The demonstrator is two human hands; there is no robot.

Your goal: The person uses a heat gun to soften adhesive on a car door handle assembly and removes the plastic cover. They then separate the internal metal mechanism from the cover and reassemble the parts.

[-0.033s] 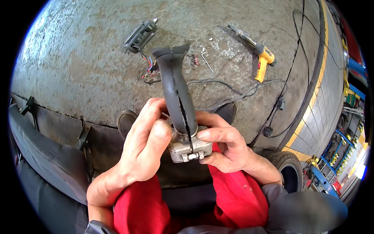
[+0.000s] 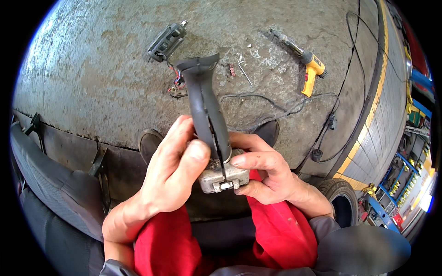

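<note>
A dark handle-shaped part (image 2: 205, 106) is gripped at its metal base (image 2: 221, 177) by the left hand (image 2: 172, 172) and right hand (image 2: 262, 172), its long axis pointing away, toward the concrete floor (image 2: 92, 69).

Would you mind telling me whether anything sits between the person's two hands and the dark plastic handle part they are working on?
Nothing visible does. The left hand and right hand both already grip the dark handle part at its grey metal base. The yellow power tool and the loose cable lie apart on the concrete floor.
</note>
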